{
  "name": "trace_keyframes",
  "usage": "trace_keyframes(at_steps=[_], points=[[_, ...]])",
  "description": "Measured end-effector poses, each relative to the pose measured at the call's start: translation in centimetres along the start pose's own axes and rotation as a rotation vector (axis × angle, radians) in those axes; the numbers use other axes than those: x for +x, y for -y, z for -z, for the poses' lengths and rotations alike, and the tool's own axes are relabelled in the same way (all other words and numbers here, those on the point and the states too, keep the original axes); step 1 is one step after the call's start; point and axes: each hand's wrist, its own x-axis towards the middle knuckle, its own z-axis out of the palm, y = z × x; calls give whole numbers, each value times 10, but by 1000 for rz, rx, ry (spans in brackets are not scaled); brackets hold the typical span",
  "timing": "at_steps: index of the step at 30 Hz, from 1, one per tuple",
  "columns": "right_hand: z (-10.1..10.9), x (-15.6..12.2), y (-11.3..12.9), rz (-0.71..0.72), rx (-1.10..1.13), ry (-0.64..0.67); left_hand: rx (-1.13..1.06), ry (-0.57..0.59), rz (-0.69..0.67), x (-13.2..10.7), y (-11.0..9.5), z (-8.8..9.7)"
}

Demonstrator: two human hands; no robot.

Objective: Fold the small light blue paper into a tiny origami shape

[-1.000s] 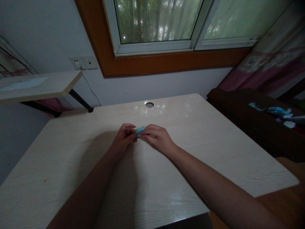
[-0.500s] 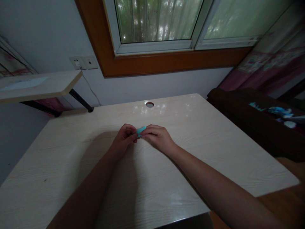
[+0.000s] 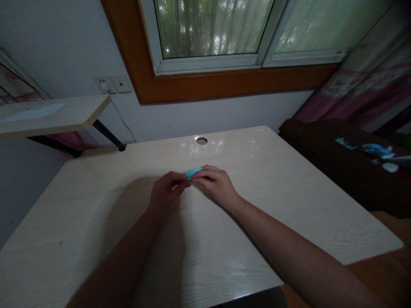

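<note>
A small light-blue piece point(image 3: 193, 173), maybe folded paper, is pinched between the fingertips of both hands over the middle of a pale wooden desk point(image 3: 289, 192). My left hand point(image 3: 167, 192) curls its fingers in and grips the piece's left end. Closed on the right end is my right hand point(image 3: 215, 185), fingers pressed together. Most of the piece is hidden by the fingers.
A round cable hole point(image 3: 201, 140) lies near the desk's far edge. A raised shelf point(image 3: 54, 115) stands at the left, wall sockets point(image 3: 112, 84) behind it. A dark piece of furniture point(image 3: 346, 167) with small items borders the desk's right side. A window is above.
Both hands shifted slightly right and the blue piece now shows a little higher, above the right fingers; the left hand dropped a bit.
</note>
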Motion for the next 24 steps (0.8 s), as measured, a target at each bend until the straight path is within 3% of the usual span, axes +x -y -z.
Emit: trace_keyframes(at_steps=[6,16,24], points=[[1,0,6,19,-32,22,134,14,-82,-1,-3,1],[0,0,12,-5,-26,8,347,-53,-419,2,-1,1],[-3,-1,12,-72,8,-9,359,-79,-477,2,-8,-1]])
